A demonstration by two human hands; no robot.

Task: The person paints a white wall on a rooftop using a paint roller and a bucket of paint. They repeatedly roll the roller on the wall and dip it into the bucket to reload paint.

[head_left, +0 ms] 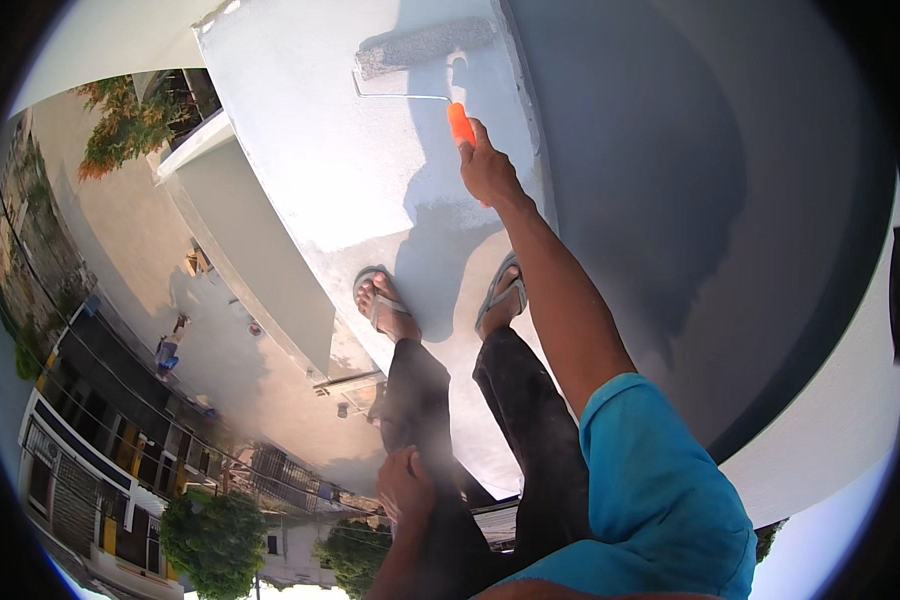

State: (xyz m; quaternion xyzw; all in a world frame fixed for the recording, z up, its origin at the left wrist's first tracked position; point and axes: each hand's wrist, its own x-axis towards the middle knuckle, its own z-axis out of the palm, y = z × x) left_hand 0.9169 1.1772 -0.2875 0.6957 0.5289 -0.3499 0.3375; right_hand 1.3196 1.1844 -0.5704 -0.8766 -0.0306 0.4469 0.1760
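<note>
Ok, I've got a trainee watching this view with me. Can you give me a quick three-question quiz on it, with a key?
1. Multiple choice: what colour is the roller handle in the right grip?
A) green
B) orange
C) black

2. True or false: the left grip is on the roller handle too.

3. Fill in "nearer" or "farther": the roller head lies ____ from or to the left foot than the roller handle does.

Key:
1. B, orange.
2. False; the left grip is away from it, by the dark trousers.
3. Farther.
</note>
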